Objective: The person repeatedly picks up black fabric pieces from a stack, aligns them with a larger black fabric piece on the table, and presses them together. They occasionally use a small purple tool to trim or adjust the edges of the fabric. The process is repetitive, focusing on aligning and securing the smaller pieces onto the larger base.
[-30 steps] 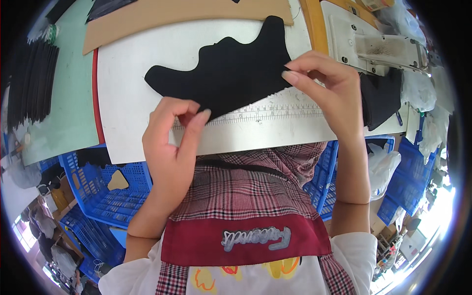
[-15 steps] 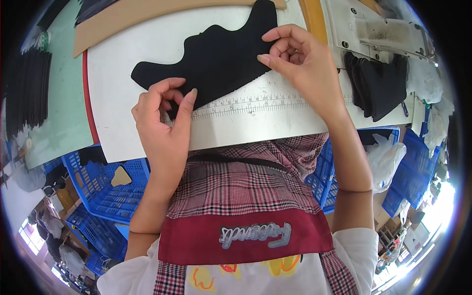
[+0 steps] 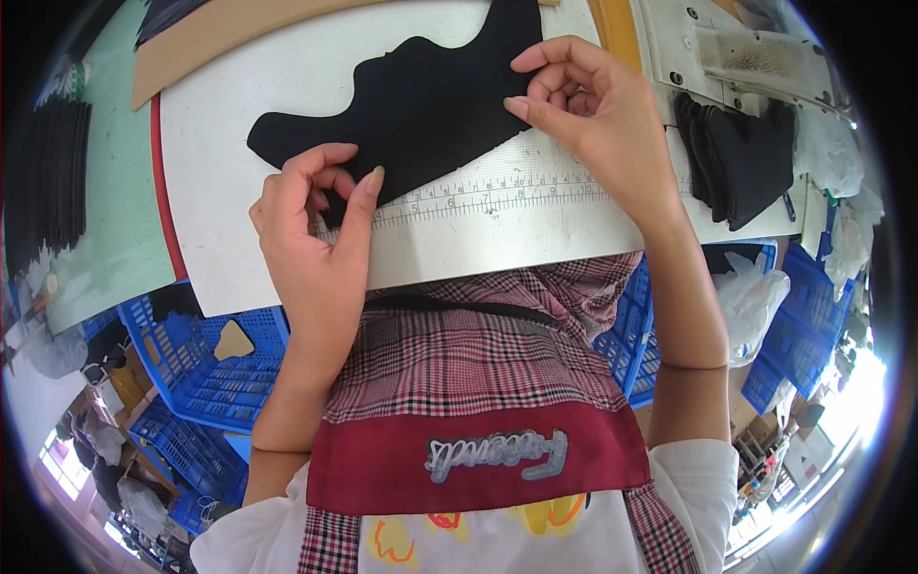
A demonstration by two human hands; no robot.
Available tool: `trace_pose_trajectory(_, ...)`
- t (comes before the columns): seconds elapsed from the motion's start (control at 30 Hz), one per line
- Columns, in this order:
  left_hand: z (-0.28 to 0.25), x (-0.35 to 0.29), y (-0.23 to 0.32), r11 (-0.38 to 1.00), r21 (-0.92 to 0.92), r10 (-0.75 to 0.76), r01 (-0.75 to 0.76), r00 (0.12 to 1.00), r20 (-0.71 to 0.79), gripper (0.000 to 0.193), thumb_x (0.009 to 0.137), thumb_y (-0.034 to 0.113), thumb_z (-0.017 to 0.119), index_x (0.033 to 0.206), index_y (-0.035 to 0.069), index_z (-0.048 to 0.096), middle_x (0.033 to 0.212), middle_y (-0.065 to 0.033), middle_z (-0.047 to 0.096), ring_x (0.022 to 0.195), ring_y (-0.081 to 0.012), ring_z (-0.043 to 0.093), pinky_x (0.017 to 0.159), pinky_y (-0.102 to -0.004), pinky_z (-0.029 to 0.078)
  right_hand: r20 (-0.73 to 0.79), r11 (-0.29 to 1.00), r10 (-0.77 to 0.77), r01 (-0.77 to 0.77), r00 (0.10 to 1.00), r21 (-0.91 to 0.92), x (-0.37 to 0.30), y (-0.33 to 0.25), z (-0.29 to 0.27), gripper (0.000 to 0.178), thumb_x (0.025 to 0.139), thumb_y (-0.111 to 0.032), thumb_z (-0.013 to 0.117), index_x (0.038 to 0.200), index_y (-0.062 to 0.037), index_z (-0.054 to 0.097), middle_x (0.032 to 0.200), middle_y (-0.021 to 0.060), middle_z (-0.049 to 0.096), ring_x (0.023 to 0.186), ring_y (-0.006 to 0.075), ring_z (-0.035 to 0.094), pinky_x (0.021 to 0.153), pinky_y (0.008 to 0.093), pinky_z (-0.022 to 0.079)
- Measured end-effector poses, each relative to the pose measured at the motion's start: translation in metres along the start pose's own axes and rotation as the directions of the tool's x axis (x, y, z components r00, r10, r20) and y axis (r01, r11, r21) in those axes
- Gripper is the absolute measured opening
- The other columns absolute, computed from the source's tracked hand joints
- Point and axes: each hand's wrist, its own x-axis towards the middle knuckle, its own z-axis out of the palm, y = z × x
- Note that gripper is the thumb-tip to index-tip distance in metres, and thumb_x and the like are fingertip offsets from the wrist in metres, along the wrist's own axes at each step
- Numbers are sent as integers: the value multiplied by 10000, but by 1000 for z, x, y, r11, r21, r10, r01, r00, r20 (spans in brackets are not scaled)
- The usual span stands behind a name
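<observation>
A black cut fabric piece (image 3: 421, 115) with a wavy far edge lies slanted on the white work surface, its right end reaching up toward the top. Around its lower left corner curl the fingers of my left hand (image 3: 316, 210), thumb and forefinger tips resting on the cloth a little apart. My right hand (image 3: 602, 120) grips the right edge, with its other fingers bent under the forefinger. Just below the piece runs a printed ruler scale (image 3: 488, 201). The cloth inside each grip is partly hidden by the fingers.
Folded black pieces (image 3: 736, 158) hang beside a pale machine arm (image 3: 765, 62) at right. At left, dark stacked pieces (image 3: 57, 182) lie on a green surface (image 3: 120, 191). A tan strip (image 3: 249, 38) borders the far side. Blue crates (image 3: 206, 383) stand below the table's edge.
The view has shifted slightly. Both hands keep the same places on the black fabric piece, with hardly any movement against the ruler scale.
</observation>
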Motion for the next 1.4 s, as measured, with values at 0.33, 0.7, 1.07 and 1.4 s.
trace_pose_trajectory(0.33,0,1,2,999,43,26,-25,1000,-7,230,839,86,717,1036,12,627,760,3,555,742,-85,466,724,-229,370,6,1000,-10,10,1000,-14,0,0,-1,230,801,-26,724,1019,-25,651,722,-63,578,613,-23,439,546,147,325)
trace_pose_trajectory(0.7,-1,1,0,999,-28,-41,42,999,13,275,811,141,740,1060,89,634,762,21,571,786,-147,406,775,-298,336,0,999,20,-20,1000,-29,-2,-10,2,222,790,-32,731,997,-30,652,714,-71,572,607,-23,438,541,152,327)
trace_pose_trajectory(1.07,3,-1,1,999,-21,-37,37,999,0,302,803,115,739,1079,85,621,791,6,570,798,-158,422,792,-308,346,-22,995,20,-22,1000,-100,-2,-11,3,206,786,-44,735,975,-38,655,707,-73,563,604,-18,432,543,155,330)
trace_pose_trajectory(1.4,37,-9,33,847,180,419,-501,836,355,806,821,389,651,1455,10,329,1529,-173,294,1424,-324,271,1148,-445,218,39,973,-64,71,997,-218,6,-11,3,203,760,-48,736,924,-22,619,661,30,597,587,102,549,569,241,448)
